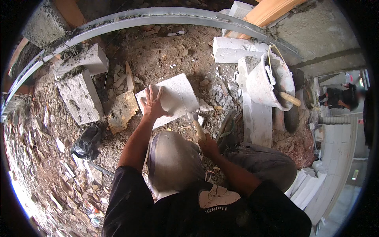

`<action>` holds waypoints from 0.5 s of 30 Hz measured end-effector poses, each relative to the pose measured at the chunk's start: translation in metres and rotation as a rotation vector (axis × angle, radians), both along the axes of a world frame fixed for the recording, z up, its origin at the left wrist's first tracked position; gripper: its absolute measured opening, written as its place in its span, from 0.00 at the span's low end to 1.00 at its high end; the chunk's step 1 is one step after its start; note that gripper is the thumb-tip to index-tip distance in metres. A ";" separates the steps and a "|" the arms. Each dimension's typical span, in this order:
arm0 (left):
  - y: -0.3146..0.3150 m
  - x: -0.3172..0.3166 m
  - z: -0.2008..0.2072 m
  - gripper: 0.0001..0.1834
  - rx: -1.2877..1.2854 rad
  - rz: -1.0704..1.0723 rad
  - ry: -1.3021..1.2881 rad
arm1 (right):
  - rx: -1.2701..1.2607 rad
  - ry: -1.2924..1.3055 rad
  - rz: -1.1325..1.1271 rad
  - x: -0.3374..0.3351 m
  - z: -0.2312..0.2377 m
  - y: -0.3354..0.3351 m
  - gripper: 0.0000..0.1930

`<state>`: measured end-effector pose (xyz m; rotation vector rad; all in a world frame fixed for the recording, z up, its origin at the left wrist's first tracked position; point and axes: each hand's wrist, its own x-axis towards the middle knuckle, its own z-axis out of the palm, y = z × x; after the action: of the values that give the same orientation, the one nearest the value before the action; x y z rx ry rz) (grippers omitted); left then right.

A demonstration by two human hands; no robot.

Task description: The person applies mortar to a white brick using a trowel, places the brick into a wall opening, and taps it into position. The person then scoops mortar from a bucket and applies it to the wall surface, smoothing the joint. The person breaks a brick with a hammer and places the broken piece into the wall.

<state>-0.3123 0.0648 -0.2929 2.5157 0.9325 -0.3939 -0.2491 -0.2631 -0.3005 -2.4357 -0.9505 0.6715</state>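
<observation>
A pale, light-coloured building block (178, 91) lies tilted on the rubble in front of me. A thin line runs across its top face near the right end. My left hand (152, 105) rests on the block's left part, fingers spread flat. Close to the block's near right corner, my right hand (209, 147) is closed round the wooden handle of a hammer (199, 128). The hammer's whitish head meets the block's edge; its exact shape is hard to make out. My bent knee (169, 158) is just below the block.
At the right a dirty white bucket (258, 83) with a wooden-handled tool (290, 98) stands by more blocks (258, 122). Rough blocks (80, 96), a broken board (121, 110) and a black plastic bag (86, 143) lie left. A metal rail (166, 16) crosses beyond. Another person (342, 96) is far right.
</observation>
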 end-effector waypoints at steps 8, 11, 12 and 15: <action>0.002 -0.007 -0.008 0.80 0.009 0.038 -0.043 | 0.524 -0.083 -0.183 0.054 0.114 0.171 0.22; 0.000 -0.005 -0.002 0.79 0.007 0.035 -0.038 | 0.831 -0.215 -0.132 0.070 0.125 0.192 0.22; 0.000 -0.005 0.001 0.79 0.006 0.032 -0.036 | 0.840 -0.199 -0.146 0.073 0.101 0.190 0.23; -0.004 0.002 -0.002 0.79 0.005 0.014 -0.067 | 0.206 -0.053 -0.083 0.091 0.013 0.155 0.23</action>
<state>-0.3101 0.0609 -0.2944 2.5093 0.9259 -0.3013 -0.1578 -0.1081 -0.2877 -2.3061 -0.8865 0.4588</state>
